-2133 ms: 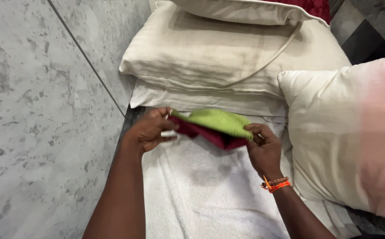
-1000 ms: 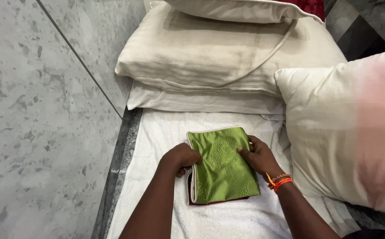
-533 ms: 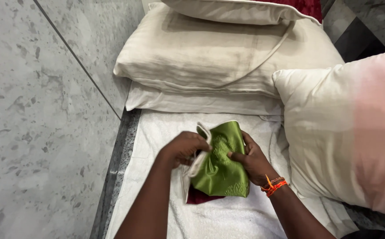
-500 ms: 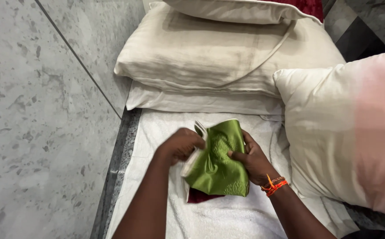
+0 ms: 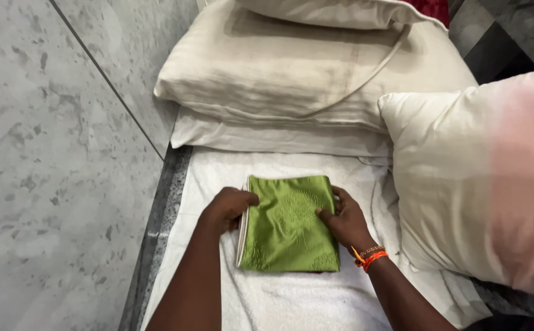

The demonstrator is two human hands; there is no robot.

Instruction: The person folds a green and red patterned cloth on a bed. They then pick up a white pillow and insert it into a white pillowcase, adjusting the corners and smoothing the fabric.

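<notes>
Folded green cloth flat on white towel, between hands: left hand, right hand press edges, grip open.

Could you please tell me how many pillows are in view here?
3: a small one at the top edge, a large cream pillow beneath it, and one at the right. Others may lie out of frame.

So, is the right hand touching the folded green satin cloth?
Touching. The head view shows the right hand with its thumb lying on the right edge of the folded green satin cloth, no gap between them.
</notes>
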